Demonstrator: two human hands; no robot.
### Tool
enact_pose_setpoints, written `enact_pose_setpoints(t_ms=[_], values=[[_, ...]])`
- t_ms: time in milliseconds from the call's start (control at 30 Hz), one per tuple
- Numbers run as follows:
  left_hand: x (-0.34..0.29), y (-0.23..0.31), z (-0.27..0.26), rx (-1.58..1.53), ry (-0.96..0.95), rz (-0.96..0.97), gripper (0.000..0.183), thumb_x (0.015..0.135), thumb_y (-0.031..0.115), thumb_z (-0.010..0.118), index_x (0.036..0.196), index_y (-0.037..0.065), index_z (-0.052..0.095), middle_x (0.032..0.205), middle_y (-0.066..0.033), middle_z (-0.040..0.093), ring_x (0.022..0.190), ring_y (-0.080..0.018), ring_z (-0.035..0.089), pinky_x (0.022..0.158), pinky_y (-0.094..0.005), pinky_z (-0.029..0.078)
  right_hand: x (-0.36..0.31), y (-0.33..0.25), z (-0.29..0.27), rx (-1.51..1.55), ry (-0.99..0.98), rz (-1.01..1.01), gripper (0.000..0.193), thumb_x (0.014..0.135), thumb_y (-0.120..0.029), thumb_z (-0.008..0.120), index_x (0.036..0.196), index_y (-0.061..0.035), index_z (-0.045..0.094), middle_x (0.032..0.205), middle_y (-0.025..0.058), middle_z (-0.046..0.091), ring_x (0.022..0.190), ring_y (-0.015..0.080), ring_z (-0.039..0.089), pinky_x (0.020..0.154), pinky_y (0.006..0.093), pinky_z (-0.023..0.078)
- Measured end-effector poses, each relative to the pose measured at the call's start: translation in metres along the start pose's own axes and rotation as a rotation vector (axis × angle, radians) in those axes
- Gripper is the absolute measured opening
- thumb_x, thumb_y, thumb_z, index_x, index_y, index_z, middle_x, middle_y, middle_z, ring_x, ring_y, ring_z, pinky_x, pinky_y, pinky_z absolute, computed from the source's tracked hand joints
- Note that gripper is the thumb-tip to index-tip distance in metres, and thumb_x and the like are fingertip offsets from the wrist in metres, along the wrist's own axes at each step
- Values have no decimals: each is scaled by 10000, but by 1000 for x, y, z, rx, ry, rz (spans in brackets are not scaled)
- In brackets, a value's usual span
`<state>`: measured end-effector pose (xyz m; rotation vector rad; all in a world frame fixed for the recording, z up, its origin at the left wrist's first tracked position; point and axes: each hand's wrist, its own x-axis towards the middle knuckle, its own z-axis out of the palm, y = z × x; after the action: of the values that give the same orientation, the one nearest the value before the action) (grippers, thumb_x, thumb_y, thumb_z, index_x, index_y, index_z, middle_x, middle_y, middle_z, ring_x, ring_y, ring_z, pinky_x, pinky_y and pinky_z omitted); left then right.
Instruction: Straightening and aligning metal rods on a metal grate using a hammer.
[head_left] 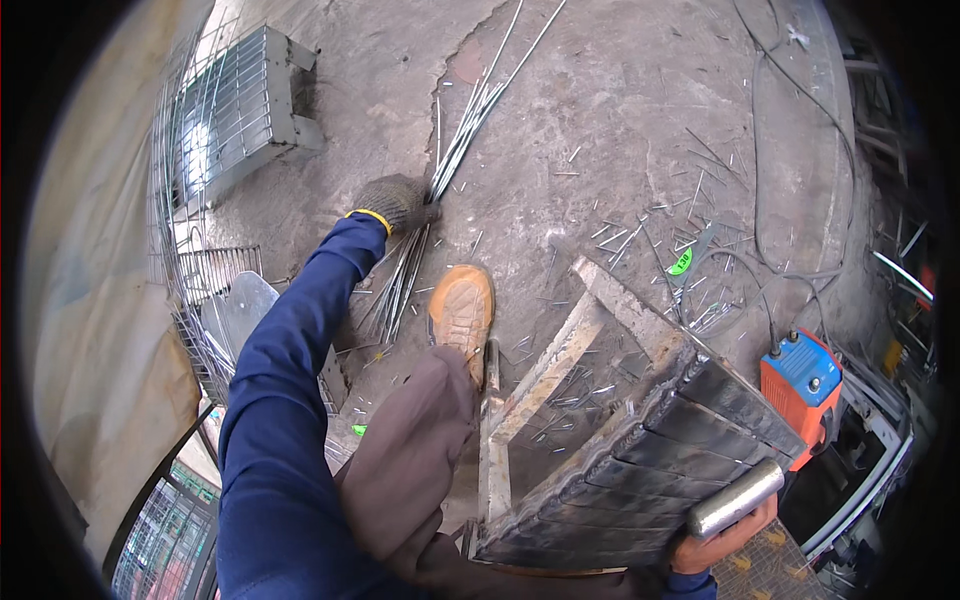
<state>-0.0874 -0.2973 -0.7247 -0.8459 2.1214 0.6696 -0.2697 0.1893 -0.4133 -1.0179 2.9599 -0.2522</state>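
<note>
My left hand (395, 203), in a dark glove, is closed round a bundle of thin metal rods (462, 148) lying at floor level, its ends fanning out above and below my grip. My bare right hand (722, 538) is wrapped round a metal cylinder (737, 497) over the table (650, 475). I'd judge that a loose grip could let rods slide apart, since they look slick and uneven; the lower ends, near my shoe (463, 305), might catch it. The cylinder could roll off the tilted-looking slats if released. Counting: one bundle, its rods too overlapped to number; one cylinder; one table; one shoe; one orange-and-blue machine (800, 385); scattered metal offcuts, too many to count.
</note>
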Motion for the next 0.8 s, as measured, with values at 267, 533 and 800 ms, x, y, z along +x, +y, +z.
enact_pose_setpoints(t_ms=[267, 533, 800], values=[[12, -41, 21, -403, -64, 106, 443, 913, 420, 660, 1174, 62, 644, 1105, -195, 704, 1064, -357, 675, 885, -426, 515, 5, -2, 2, 32, 15, -32, 855, 962, -633, 488, 1383, 109, 431, 1415, 271, 442, 1323, 404, 451, 1105, 478, 340], [-57, -36, 105, -267, 195, -203, 352, 897, 289, 625, 1192, 96, 618, 1186, -229, 688, 1135, -413, 645, 972, -478, 503, 16, -18, 7, -58, 98, -131, 679, 985, -500, 565, 1327, 85, 507, 1351, 276, 524, 1242, 452, 519, 1050, 492, 410], [-114, 0, 112, -481, 350, -298, 329, 991, 259, 520, 1234, 50, 593, 1205, -288, 655, 1171, -440, 617, 997, -496, 475, 23, -28, -1, -45, 177, -211, 524, 813, -232, 668, 1253, 31, 562, 1305, 209, 569, 1189, 418, 541, 1028, 499, 414]])
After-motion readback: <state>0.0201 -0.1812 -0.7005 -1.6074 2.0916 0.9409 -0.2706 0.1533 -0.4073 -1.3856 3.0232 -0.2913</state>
